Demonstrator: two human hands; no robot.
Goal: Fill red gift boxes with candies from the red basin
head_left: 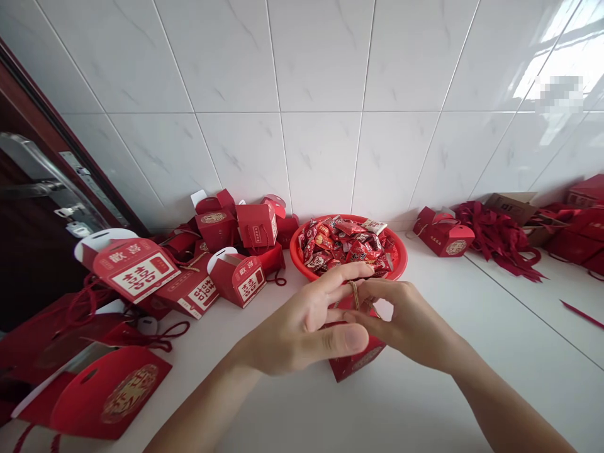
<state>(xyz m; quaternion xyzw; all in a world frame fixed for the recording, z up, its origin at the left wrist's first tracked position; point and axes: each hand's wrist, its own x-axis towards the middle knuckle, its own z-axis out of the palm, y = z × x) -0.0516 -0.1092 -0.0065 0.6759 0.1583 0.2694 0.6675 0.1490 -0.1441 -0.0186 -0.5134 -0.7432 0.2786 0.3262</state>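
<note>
A small red gift box (355, 366) with gold print sits on the white tabletop below my hands, partly covered by them. A tan twisted cord (355, 296) rises from its top. The thumb and fingers of my right hand (401, 314) are pinched on this cord. On the other side of the box, my left hand (306, 327) has its thumb and index finger stretched apart, with its fingertips close to the cord. Whether those fingertips touch the cord I cannot tell. Just behind the box stands a red plastic basket (400, 255) full of wrapped candies (344, 242).
Several red gift boxes (125, 267) with cords crowd the left side, one large box (94, 396) nearest me. Another red box (446, 233) and a heap of dark red ribbons (495, 239) lie at the right. A tiled wall (321, 151) closes off the back.
</note>
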